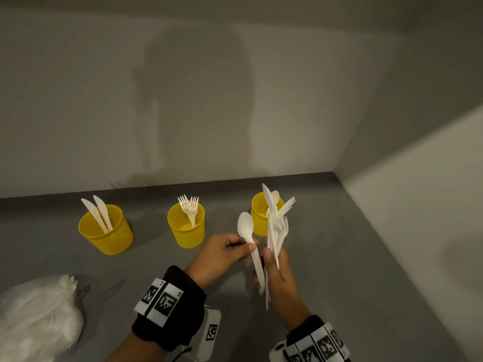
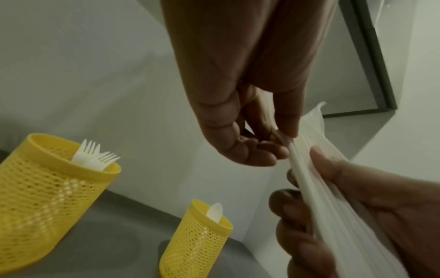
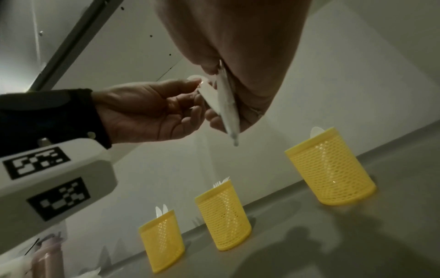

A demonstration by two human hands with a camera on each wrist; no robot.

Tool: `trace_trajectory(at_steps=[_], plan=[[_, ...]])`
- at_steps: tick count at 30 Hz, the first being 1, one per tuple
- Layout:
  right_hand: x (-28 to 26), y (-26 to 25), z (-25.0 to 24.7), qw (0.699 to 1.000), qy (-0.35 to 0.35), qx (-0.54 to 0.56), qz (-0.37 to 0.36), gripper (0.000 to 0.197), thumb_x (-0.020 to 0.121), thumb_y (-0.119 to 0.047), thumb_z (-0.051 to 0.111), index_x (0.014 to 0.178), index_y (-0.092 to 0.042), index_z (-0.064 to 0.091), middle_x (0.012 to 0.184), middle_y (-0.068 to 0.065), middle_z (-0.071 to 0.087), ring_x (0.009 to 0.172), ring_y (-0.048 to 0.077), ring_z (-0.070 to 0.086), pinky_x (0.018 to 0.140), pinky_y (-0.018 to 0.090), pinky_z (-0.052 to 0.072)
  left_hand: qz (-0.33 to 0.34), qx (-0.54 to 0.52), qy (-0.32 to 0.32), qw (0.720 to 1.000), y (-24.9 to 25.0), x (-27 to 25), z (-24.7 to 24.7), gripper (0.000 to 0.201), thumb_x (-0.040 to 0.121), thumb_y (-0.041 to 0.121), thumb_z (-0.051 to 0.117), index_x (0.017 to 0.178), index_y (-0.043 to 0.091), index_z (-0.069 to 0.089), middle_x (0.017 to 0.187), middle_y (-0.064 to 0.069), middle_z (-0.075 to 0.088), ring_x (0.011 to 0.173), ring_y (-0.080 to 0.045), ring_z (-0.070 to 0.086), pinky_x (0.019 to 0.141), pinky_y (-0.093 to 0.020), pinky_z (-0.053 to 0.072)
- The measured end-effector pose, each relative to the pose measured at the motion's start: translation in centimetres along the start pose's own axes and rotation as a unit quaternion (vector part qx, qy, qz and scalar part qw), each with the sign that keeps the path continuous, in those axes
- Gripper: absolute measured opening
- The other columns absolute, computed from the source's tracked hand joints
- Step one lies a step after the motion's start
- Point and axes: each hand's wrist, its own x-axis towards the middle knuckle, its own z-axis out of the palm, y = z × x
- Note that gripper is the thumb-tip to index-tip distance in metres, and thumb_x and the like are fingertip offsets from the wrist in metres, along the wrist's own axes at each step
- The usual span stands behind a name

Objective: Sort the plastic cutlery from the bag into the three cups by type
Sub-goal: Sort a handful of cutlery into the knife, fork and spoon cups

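Note:
Three yellow mesh cups stand in a row on the grey table. The left cup (image 1: 105, 231) holds two knives, the middle cup (image 1: 186, 226) holds forks, and the right cup (image 1: 261, 215) holds a spoon. My left hand (image 1: 224, 253) pinches the handle of a white spoon (image 1: 245, 227), bowl upward, in front of the middle and right cups. Beside it my right hand (image 1: 278, 273) grips an upright bundle of white cutlery (image 1: 277, 226) with a knife and forks in it. The two hands almost touch.
A clear plastic bag (image 1: 36, 317) with more white cutlery lies at the near left of the table. Walls close the table at the back and on the right (image 1: 418, 205). Bare grey tabletop (image 1: 146, 259) lies between the cups and the hands.

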Motion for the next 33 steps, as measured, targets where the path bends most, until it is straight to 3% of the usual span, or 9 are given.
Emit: trace_trajectory(at_steps=[5, 9, 12, 15, 18, 20, 26, 29, 33], plan=[[0.7, 0.7, -3.3, 0.999, 0.039, -0.019, 0.011, 0.027, 0.091, -0.042, 0.039, 0.087, -0.016, 0.046, 0.063, 0.006, 0.047, 0.048, 0.013, 0.043, 0.044, 0.022, 0.040, 0.005, -0.029, 0.131, 0.991, 0.5, 3.3, -0.7, 0.016, 0.082, 0.007, 0.062, 0.096, 0.008, 0.070, 0.056, 0.012, 0.067, 0.057, 0.001, 0.057, 0.065, -0.012, 0.050], [0.8, 2.0, -6.2, 0.995, 0.046, -0.085, 0.020, 0.041, 0.086, -0.047, 0.037, 0.077, -0.007, 0.044, 0.057, 0.005, 0.043, 0.049, 0.020, 0.038, 0.044, 0.023, 0.037, 0.047, -0.012, 0.203, 0.978, 1.4, 8.9, 0.5, 0.023, 0.081, 0.008, 0.064, 0.103, 0.005, 0.068, 0.086, -0.006, 0.068, 0.066, 0.004, 0.059, 0.077, -0.022, 0.047], [0.8, 2.5, -7.4, 0.992, 0.044, -0.113, 0.020, 0.058, 0.082, -0.056, 0.034, 0.075, 0.001, 0.043, 0.054, 0.010, 0.042, 0.046, 0.017, 0.039, 0.045, 0.021, 0.038, 0.045, 0.048, 0.222, 0.973, 0.8, 12.8, 2.6, 0.024, 0.080, 0.009, 0.065, 0.102, 0.000, 0.068, 0.095, -0.013, 0.070, 0.076, -0.010, 0.062, 0.071, -0.012, 0.046], [1.0, 2.4, -8.1, 0.992, 0.044, -0.116, 0.039, 0.049, 0.087, -0.049, 0.036, 0.075, -0.003, 0.045, 0.056, 0.007, 0.044, 0.045, 0.012, 0.040, 0.045, 0.020, 0.038, -0.010, 0.126, 0.185, 0.975, -0.8, 15.1, 3.5, 0.026, 0.079, 0.014, 0.067, 0.101, 0.002, 0.068, 0.089, -0.011, 0.067, 0.082, -0.016, 0.058, 0.064, -0.011, 0.043], [1.4, 2.1, -8.6, 0.992, 0.044, -0.103, 0.064, 0.035, 0.095, -0.036, 0.037, 0.077, -0.007, 0.045, 0.058, 0.004, 0.043, 0.044, 0.010, 0.039, 0.043, 0.019, 0.037, -0.066, 0.184, 0.148, 0.969, -2.0, 15.6, 3.5, 0.025, 0.077, 0.022, 0.070, 0.100, 0.012, 0.065, 0.098, -0.011, 0.063, 0.092, -0.022, 0.057, 0.082, -0.026, 0.041], [1.9, 2.0, -8.8, 0.992, 0.052, -0.088, 0.076, 0.028, 0.096, -0.029, 0.038, 0.079, -0.008, 0.045, 0.059, 0.004, 0.043, 0.044, 0.011, 0.038, 0.042, 0.020, 0.036, -0.057, 0.184, 0.166, 0.967, -2.2, 15.0, 3.9, 0.040, 0.078, 0.026, 0.069, 0.113, 0.010, 0.060, 0.100, -0.009, 0.060, 0.097, -0.024, 0.057, 0.085, -0.029, 0.041], [3.4, 2.6, -8.9, 0.992, 0.036, -0.081, 0.086, 0.020, 0.096, -0.026, 0.040, 0.081, -0.016, 0.048, 0.057, 0.000, 0.041, 0.047, 0.010, 0.035, 0.043, 0.023, 0.033, -0.088, 0.039, -0.027, 0.995, -0.6, 10.5, 7.7, 0.003, 0.082, 0.016, 0.063, 0.084, 0.016, 0.065, 0.070, -0.003, 0.059, 0.059, -0.010, 0.049, 0.053, -0.011, 0.045], [3.8, 3.0, -8.7, 0.991, 0.022, -0.110, 0.073, 0.016, 0.092, -0.034, 0.044, 0.081, -0.025, 0.050, 0.060, -0.001, 0.041, 0.054, 0.011, 0.036, 0.052, 0.027, 0.035, -0.078, 0.010, -0.013, 0.997, -1.4, 10.4, 7.9, 0.014, 0.076, 0.004, 0.069, 0.085, 0.014, 0.066, 0.060, 0.013, 0.066, 0.056, 0.000, 0.057, 0.056, -0.009, 0.047], [4.2, 3.1, -8.8, 0.988, 0.022, -0.142, 0.058, 0.026, 0.081, -0.051, 0.046, 0.080, -0.025, 0.050, 0.060, -0.003, 0.041, 0.055, 0.011, 0.037, 0.055, 0.028, 0.036, -0.078, -0.008, 0.013, 0.997, -1.4, 10.7, 7.4, 0.018, 0.075, -0.001, 0.068, 0.080, 0.017, 0.066, 0.064, 0.013, 0.069, 0.057, 0.001, 0.062, 0.059, -0.012, 0.051]])
